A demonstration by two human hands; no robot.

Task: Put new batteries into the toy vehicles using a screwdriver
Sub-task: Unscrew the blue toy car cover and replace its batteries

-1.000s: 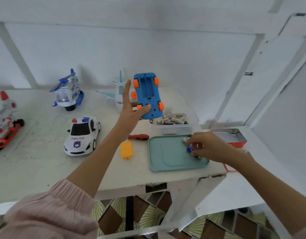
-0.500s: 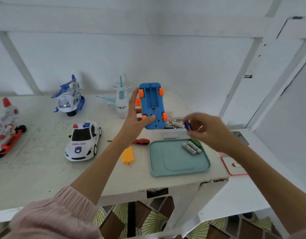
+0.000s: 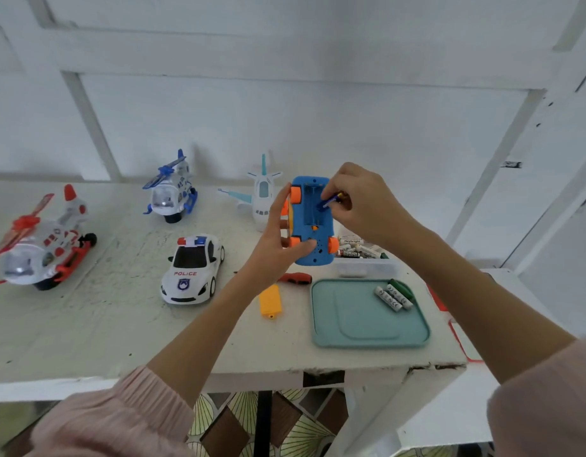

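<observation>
My left hand [image 3: 278, 239] grips the upturned blue car [image 3: 313, 222], thumb on its near end. My right hand [image 3: 357, 206] pinches 1 blue battery [image 3: 329, 201] at the open bay, just under those fingertips. I'd match polarity, then seat the spring end first.

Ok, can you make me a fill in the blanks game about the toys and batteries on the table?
1. The left hand holds up a toy car whose body is coloured ____.
2. The right hand pinches a ____ at the car's open underside.
3. The white car on the table has the word ____ on its hood.
4. Loose batteries lie on the green ____.

Missing words: blue; battery; POLICE; tray
</observation>
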